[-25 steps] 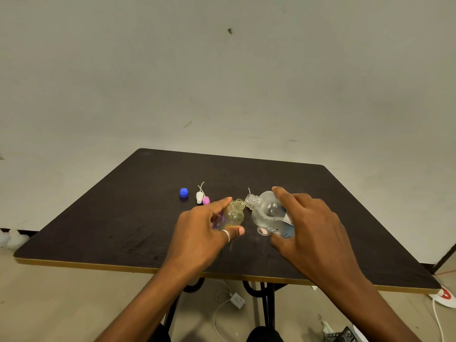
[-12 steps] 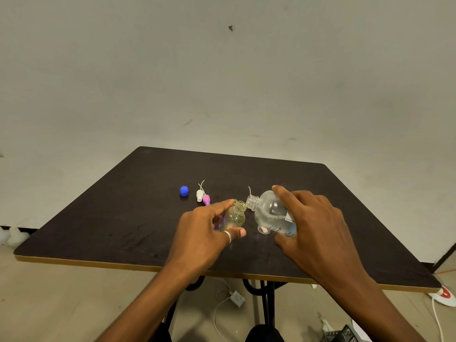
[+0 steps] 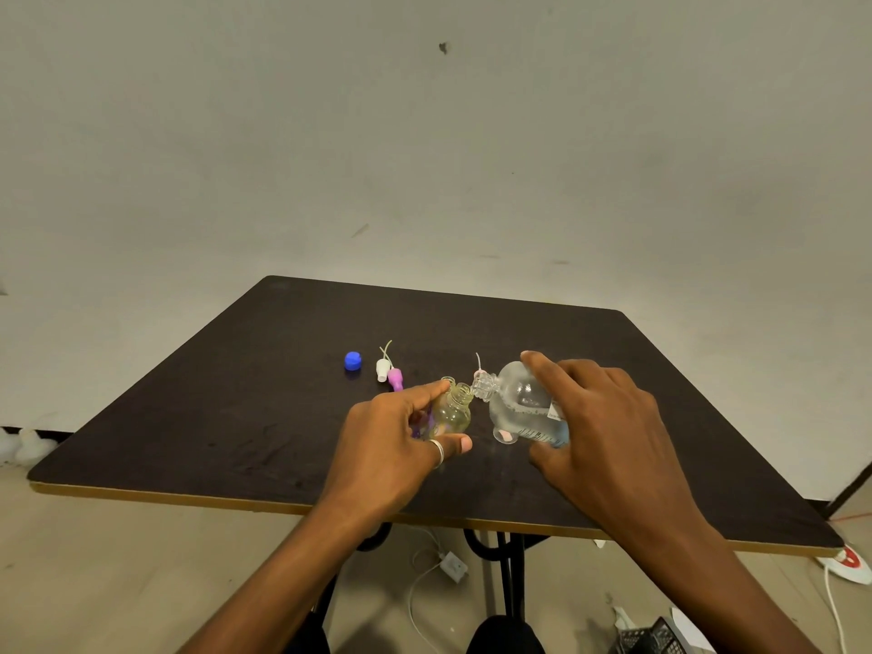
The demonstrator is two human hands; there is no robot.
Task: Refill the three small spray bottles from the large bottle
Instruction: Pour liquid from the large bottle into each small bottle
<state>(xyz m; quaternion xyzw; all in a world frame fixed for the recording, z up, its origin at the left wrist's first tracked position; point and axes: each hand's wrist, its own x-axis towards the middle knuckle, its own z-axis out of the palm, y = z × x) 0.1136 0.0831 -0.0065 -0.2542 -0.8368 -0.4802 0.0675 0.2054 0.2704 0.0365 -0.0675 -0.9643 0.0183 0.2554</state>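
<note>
1. While the large bottle (image 3: 519, 408) tilts with its open neck at the mouth of the yellowish spray bottle (image 3: 455, 410), the right hand (image 3: 608, 431) wraps its grip round the large bottle's body, probably to steer the pour.
2. The left hand (image 3: 391, 446) grasps the yellowish spray bottle between thumb and forefinger, its mouth leaning toward two o'clock, likely to steady so narrow a target.
3. Both bottles are near the middle of the tabletop (image 3: 236, 417), slightly toward six o'clock.
4. At eleven o'clock from the left hand lie a blue cap (image 3: 353, 361), a white spray head (image 3: 383, 369) and a pink spray head (image 3: 395, 379), all away from the pour.
5. Another spray head (image 3: 479, 370) lies at twelve o'clock, just behind the large bottle's neck.
6. Something purple shows behind the left fingers. It crowds the pour, but I cannot tell what it is.
</note>
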